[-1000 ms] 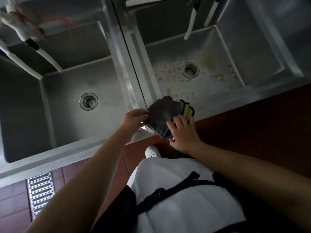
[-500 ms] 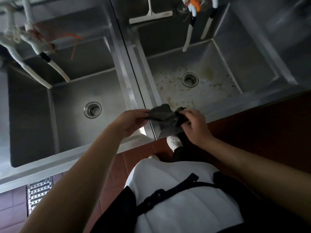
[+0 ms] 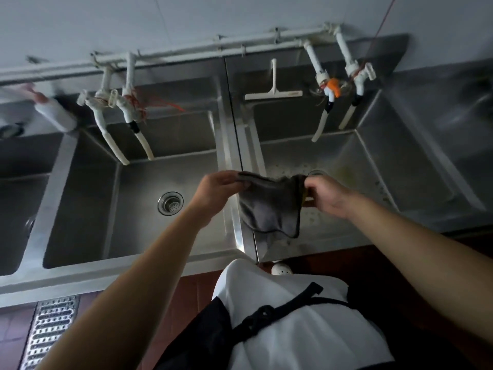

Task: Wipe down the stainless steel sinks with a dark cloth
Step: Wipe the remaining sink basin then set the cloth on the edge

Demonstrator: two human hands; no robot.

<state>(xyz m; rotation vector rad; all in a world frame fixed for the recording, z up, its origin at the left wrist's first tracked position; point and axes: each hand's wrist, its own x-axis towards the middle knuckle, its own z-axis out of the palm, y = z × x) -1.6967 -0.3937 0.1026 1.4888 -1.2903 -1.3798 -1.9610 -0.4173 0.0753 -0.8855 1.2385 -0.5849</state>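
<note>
Since the prior frame your left hand (image 3: 217,189) and right hand (image 3: 324,194) have spread the dark cloth (image 3: 270,206) flat, each pinching a top corner, hanging above the stained sink (image 3: 373,166) at 12 o'clock.

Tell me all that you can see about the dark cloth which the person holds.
The dark cloth is grey, soft and looks like microfibre, with a darker stitched hem. It hangs spread open in the air, above the divider between two steel sinks. The left hand pinches its upper left corner and the right hand grips its upper right corner, where a little yellow shows. The top edge sags between the hands; the bottom edge hangs free and wavy. It touches nothing else, as far as can be seen.
</note>
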